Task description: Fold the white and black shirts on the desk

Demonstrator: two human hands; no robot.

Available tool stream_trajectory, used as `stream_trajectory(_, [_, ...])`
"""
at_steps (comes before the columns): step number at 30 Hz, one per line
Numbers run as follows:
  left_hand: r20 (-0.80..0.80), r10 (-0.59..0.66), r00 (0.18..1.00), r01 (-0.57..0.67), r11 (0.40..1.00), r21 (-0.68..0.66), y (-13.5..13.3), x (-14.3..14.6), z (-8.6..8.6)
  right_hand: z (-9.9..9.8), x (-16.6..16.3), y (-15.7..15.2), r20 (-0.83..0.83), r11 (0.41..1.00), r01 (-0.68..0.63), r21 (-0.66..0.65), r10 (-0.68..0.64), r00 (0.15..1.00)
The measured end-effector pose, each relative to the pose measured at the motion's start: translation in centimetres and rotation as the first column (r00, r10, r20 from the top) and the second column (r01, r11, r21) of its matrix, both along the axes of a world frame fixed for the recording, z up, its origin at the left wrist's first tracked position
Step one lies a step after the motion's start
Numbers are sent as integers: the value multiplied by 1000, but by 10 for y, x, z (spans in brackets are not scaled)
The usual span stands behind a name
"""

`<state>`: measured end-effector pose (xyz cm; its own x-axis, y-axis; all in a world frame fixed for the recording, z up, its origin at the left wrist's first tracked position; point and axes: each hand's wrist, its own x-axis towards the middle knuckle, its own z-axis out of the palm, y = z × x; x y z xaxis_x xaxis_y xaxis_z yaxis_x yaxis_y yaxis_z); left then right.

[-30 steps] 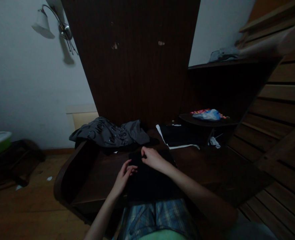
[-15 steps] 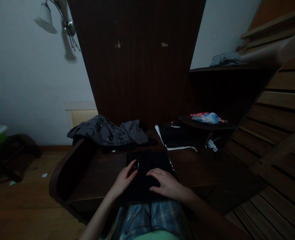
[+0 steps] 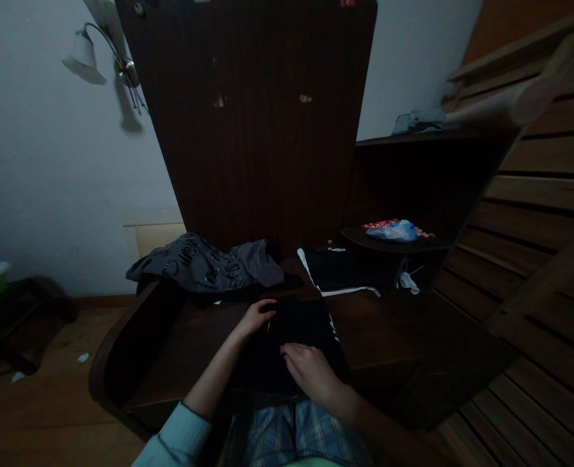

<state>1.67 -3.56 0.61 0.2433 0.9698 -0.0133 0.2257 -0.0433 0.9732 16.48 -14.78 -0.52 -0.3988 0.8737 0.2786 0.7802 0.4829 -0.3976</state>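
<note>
A folded black garment (image 3: 306, 324) with white print along its right edge lies at the front of the dark wooden bench. On its upper left part rests my left hand (image 3: 255, 319), open, its fingers stretched to the right. My right hand (image 3: 310, 370) is lower down, over the garment's middle. Its fingers are drawn together with the thumb, closed on the black cloth; the exact grip is hard to see in the dim light.
A crumpled grey garment with dark lettering (image 3: 213, 263) lies at the bench's back left. Behind on the right is another folded black garment with white edging (image 3: 338, 269). A small shelf (image 3: 355, 237) holds a blue-white plastic bag (image 3: 392, 231). Wooden slats (image 3: 534, 259) stand at right.
My left hand has slid up the garment. My right hand has moved slightly down and its spread fingers have come together. The camera view has shifted a little.
</note>
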Motion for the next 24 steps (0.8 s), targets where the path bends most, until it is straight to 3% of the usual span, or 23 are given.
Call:
stream_trajectory(3, [36,5,999,-6,1000,22,4,-2,4,16,0,1,-55,996,91,-3,-91,994])
stream_trajectory(7, [88,43,995,-51,995,91,7,-17,12,34,-13,1,-128,996,61,59,-53,990])
stream_trajectory(12, [-25,107,994,-104,988,113,8,-39,-5,17,-35,0,-3,999,-37,12,37,999])
stream_trajectory(16, [25,125,992,-128,978,163,5,-44,-25,4,-38,0,23,1000,-23,-11,24,999])
stream_trajectory(21, [183,169,968,-166,986,-30,11,-51,-28,19,-44,5,-97,998,62,-18,-63,993])
stream_trajectory(24, [197,207,958,-194,978,-82,15,-55,-26,20,-58,6,-138,1000,12,-14,-14,990])
